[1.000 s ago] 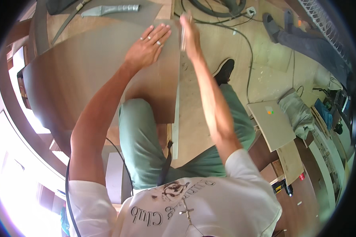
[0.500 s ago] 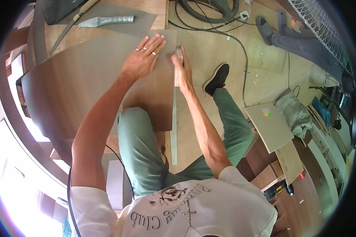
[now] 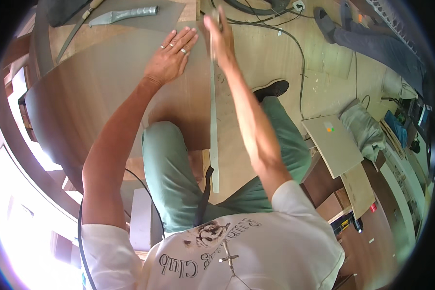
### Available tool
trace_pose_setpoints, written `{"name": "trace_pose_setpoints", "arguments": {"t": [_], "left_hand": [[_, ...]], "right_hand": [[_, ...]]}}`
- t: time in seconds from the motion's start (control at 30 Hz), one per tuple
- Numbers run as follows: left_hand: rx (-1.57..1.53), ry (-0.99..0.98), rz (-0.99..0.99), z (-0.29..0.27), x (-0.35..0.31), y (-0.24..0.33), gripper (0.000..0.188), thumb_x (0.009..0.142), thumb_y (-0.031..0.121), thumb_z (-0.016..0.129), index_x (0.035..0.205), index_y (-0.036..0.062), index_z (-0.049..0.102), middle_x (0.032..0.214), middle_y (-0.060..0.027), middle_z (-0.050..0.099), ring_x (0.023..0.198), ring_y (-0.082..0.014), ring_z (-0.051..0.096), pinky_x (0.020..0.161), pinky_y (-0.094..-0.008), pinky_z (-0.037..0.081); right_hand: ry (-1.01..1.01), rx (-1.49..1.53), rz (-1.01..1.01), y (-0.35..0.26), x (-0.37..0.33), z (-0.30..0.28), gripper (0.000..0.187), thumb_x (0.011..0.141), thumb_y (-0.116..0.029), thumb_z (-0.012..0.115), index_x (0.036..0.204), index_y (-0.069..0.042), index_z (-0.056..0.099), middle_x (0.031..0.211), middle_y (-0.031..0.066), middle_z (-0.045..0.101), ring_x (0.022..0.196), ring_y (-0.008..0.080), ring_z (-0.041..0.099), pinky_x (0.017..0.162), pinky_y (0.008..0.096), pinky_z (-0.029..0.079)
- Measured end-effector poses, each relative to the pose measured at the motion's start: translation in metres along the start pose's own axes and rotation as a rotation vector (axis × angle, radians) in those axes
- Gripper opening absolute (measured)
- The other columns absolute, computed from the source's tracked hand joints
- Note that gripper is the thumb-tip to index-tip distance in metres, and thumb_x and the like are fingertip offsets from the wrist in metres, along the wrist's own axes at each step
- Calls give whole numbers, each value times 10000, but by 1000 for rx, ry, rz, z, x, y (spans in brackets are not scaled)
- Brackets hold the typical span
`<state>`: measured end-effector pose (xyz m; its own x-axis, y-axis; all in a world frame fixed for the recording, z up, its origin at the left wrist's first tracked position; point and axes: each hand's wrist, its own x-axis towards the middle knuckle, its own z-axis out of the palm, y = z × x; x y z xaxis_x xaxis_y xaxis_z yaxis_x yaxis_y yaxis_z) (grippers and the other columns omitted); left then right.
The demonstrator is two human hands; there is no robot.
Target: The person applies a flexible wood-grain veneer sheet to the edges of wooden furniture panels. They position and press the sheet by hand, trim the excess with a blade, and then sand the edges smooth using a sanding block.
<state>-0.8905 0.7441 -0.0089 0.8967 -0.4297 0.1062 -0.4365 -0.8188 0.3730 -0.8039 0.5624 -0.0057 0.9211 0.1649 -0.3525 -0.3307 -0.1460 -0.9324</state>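
My left hand [image 3: 169, 58] lies flat on a large brown wood panel [image 3: 96, 87], its fingers spread near the far right corner. Wrapped round a small pale block [image 3: 213, 46], my right hand [image 3: 222, 43] is at the panel's right edge, close to that corner. Motion blurs this hand, and the block is partly hidden by it. A narrow pale strip [image 3: 214, 159] runs along the same edge and hangs past the panel's near end. My left knee is against the panel's near side.
A grey metal-handled knife [image 3: 125, 16] and a long thin blade tool with a wooden handle [image 3: 77, 26] lie beyond the panel. Black cables [image 3: 302, 72] cross the floor. Another person's legs [image 3: 372, 46] are at far right. Small boards [image 3: 331, 145] are stacked at right.
My right hand has slid away from me along the panel's edge with the block. My left hand stays flat on the panel. The view has shifted slightly.
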Motion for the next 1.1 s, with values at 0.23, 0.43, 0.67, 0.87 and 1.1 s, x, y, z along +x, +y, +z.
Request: {"name": "trace_pose_setpoints", "arguments": {"t": [0.23,0.43,0.67,0.87,1.1], "left_hand": [[26,-28,1,8,-14,-4,602,973,131,548,1558,92,413,1631,-34,378,1523,-193,314,1265,-422,257],[-137,-61,18,-11,-2,0,558,1005,87,502,1544,5,384,1589,-201,397,1508,-366,329,1255,-524,224],[-134,-37,10,-2,-2,7,540,1006,92,494,1532,4,408,1581,-205,407,1496,-378,346,1249,-520,243],[-116,-44,19,-10,-5,2,551,991,85,509,1528,3,414,1579,-204,411,1489,-381,356,1244,-522,257],[-116,-10,37,0,-2,4,539,982,66,520,1508,-8,433,1576,-200,417,1481,-368,374,1244,-525,256]], "right_hand": [[26,250,230,44,-162,11,927,903,-410,732,1623,-61,263,1586,249,324,1433,382,387,1105,491,428],[42,-20,323,113,-327,-1,869,915,-322,716,1616,-52,280,1569,251,373,1465,399,351,1221,452,259],[45,3,52,50,-162,-5,903,887,-329,730,1613,-39,277,1501,256,425,1386,392,423,1152,477,348],[61,-93,214,108,-355,4,904,885,-310,715,1596,29,272,1598,260,346,1468,407,337,1235,457,218],[42,97,94,45,-208,-5,876,903,-274,712,1622,-56,262,1590,243,359,1468,368,346,1206,445,280]]}}
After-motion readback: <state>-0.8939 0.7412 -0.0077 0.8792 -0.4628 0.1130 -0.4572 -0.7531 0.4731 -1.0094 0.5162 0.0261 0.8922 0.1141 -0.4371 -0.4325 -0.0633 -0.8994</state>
